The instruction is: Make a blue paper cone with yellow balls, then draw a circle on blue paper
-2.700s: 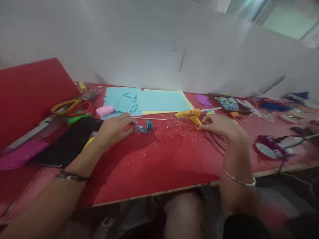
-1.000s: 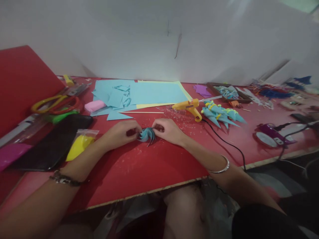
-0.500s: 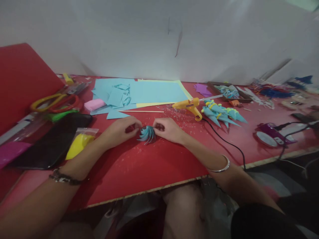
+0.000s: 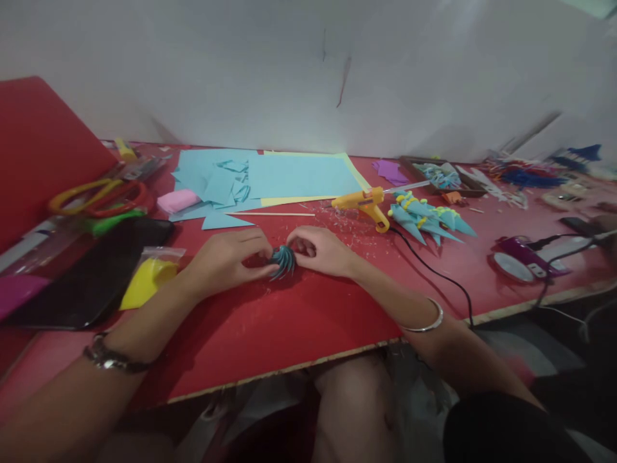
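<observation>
Between my hands, just above the red tabletop, is a small teal paper flower with curved, overlapping petals. My left hand pinches its left side between thumb and fingers. On the opposite side, the fingers of my right hand close on the flower's edge. Fingertips partly cover the flower. Behind my hands lie a thin wooden stick and a blue paper triangle.
A yellow glue gun with a black cord rests behind my right hand, beside blue paper cones. Blue sheets lie against the wall. At left are scissors, a black tray and a yellow clay packet.
The flower has turned and tilted between my fingers. My left thumb has come forward onto its front left side, and my right fingers have shifted slightly left.
</observation>
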A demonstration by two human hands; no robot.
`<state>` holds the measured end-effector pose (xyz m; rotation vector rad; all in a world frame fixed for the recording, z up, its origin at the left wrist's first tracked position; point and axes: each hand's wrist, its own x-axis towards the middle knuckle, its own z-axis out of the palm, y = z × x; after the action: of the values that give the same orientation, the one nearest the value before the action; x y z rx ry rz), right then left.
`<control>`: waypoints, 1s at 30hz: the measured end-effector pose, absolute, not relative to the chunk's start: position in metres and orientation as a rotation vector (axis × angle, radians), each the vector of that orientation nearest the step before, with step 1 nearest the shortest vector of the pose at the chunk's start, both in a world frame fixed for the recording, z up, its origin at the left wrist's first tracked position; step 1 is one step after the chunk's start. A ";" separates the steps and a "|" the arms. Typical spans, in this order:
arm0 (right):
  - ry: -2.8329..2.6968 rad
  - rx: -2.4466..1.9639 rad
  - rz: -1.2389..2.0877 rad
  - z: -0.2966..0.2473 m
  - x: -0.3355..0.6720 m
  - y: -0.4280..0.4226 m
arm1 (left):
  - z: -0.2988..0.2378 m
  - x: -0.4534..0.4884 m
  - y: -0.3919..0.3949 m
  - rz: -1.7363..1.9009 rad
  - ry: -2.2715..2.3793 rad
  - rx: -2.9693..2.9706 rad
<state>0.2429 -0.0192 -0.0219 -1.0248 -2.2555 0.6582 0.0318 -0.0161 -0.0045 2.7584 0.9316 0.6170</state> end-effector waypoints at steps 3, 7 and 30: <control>-2.257 -0.952 0.650 -0.021 0.243 -0.019 | -0.006 0.031 -0.014 0.625 0.931 2.752; -2.238 -0.948 0.658 -0.021 0.242 -0.019 | -0.007 0.030 -0.013 0.616 0.971 2.722; -2.241 -1.001 0.673 -0.017 0.242 -0.021 | -0.010 0.030 -0.009 0.604 0.988 2.614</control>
<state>0.2417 -0.0213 -0.0171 -1.0007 -2.2409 0.6728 0.0304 -0.0090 -0.0095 2.6142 0.9880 0.6038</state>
